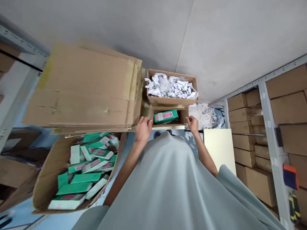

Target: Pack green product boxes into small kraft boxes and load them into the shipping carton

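A small open cardboard box [182, 118] stands in front of me with a green and pink packet [166, 116] lying inside it. At its left front corner my left hand [143, 128] pinches the cardboard edge with closed fingers. My right hand [192, 124] has its fingers closed on the right edge of the same box. Right behind it stands a larger open carton [171, 101] filled with crumpled white paper [171, 86].
Flattened cardboard sheets [91, 92] are stacked at the left. Below them a big carton [48, 179] holds several green boxes [81, 188]. White scraps [203, 116] and a pale yellow board [219, 148] lie at the right, beside shelves of brown boxes [244, 155].
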`<state>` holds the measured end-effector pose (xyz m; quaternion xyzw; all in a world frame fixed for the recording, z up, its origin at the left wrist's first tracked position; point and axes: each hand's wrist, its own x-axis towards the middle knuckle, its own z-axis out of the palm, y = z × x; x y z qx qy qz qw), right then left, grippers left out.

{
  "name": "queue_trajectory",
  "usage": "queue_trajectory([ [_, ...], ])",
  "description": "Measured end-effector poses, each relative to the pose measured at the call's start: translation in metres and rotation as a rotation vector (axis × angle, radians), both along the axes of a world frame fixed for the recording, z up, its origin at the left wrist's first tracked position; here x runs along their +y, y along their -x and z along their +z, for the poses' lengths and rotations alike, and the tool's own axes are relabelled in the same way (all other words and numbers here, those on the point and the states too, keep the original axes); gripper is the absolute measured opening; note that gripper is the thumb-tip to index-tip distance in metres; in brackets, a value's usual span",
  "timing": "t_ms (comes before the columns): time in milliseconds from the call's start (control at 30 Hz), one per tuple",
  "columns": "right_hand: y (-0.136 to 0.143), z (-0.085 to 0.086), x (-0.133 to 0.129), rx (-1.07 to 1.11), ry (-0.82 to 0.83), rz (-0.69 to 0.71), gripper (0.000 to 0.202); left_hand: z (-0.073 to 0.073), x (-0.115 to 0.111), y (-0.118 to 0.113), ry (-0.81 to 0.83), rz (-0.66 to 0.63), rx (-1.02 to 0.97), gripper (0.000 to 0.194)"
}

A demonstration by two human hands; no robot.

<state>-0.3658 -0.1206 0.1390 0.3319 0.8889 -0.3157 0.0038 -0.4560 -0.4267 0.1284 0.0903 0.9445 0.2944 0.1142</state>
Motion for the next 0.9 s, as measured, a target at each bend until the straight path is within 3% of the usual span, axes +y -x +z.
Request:
queue_trajectory([
  [167,0.034,0.026,0.009,0.093,-0.171,0.081,0.033,0.028,0.007,0.012,-0.085,0.047,0.107,0.032],
  [233,0.063,0.040,0.006,0.219,-0.231,0.173,0.034,0.044,0.016,0.035,-0.154,0.052,0.213,0.039],
  [333,0.130,0.057,-0.013,0.335,-0.215,0.387,0.033,0.057,0.037,0.091,-0.185,0.059,0.273,0.042],
  [467,0.233,0.063,-0.053,0.269,-0.198,0.571,0.033,0.051,0.071,0.173,-0.137,0.094,0.248,0.052],
  [567,0.286,0.060,-0.075,0.099,-0.238,0.639,0.044,0.039,0.086,0.209,-0.050,0.068,0.179,0.058],
  [700,0.310,0.058,-0.085,-0.090,-0.259,0.690,0.045,0.031,0.090,0.221,0.047,0.007,0.097,0.042],
  [900,0.306,0.058,-0.082,-0.116,-0.208,0.648,0.040,0.028,0.080,0.212,-0.036,0.056,0.120,0.036],
])
